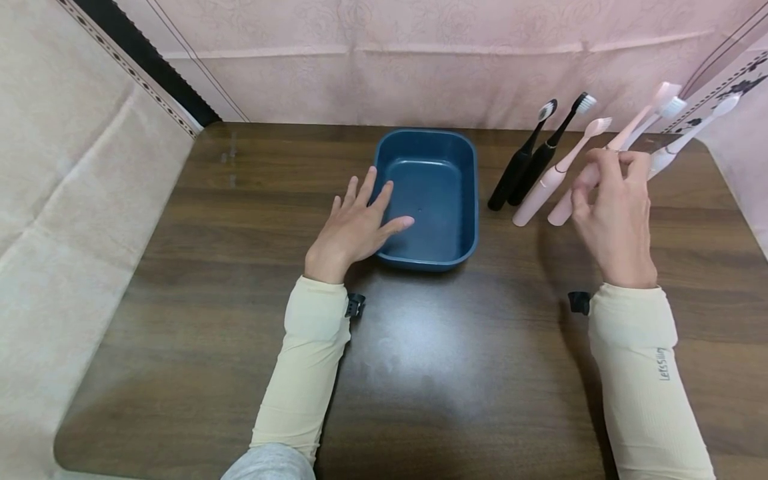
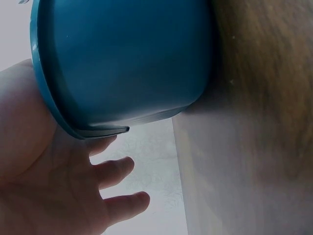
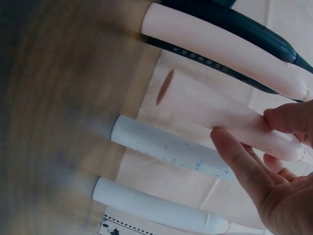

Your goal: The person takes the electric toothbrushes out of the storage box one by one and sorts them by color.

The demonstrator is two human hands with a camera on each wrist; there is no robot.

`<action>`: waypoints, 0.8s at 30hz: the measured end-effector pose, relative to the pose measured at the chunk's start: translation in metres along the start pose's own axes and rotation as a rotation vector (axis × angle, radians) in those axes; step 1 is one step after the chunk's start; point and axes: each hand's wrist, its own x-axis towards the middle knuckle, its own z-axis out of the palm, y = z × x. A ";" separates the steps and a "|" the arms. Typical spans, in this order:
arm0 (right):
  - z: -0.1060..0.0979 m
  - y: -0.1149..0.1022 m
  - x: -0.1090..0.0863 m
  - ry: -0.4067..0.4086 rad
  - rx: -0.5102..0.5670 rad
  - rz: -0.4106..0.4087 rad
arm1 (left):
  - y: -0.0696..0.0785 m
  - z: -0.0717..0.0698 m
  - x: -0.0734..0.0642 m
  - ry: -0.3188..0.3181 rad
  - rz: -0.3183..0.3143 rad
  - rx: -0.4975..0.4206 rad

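The right hand [image 1: 618, 217] pinches a pink electric toothbrush [image 1: 563, 208] by its handle, between thumb and fingers. In the right wrist view the base of this toothbrush [image 3: 210, 105] shows higher than the bases of its neighbours. A white toothbrush with blue specks [image 3: 171, 151] stands close behind the fingers, partly hidden by the hand in the head view. Over the left rim of a blue plastic basin [image 1: 429, 265] the left hand [image 1: 351, 230] is laid, fingers spread and thumb reaching inward. Nothing lies inside the basin.
Left of the held toothbrush stand another pink toothbrush [image 1: 537, 195] and two black toothbrushes [image 1: 509, 180]. A plain white toothbrush [image 1: 663, 159] stands at the far right. Pink patterned cloth [image 1: 420, 80] hangs behind the brown wooden table [image 1: 450, 373].
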 end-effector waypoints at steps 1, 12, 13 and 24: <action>0.001 0.000 -0.001 -0.016 -0.008 0.009 | 0.000 0.000 0.000 0.000 0.000 0.000; 0.007 0.005 -0.005 -0.088 -0.019 0.022 | 0.000 -0.001 -0.001 0.000 0.002 -0.009; 0.007 0.005 -0.005 -0.092 -0.019 0.022 | 0.000 -0.001 -0.001 0.000 0.001 -0.008; 0.008 0.006 -0.007 -0.092 -0.026 0.008 | 0.001 -0.001 -0.002 -0.005 0.002 -0.004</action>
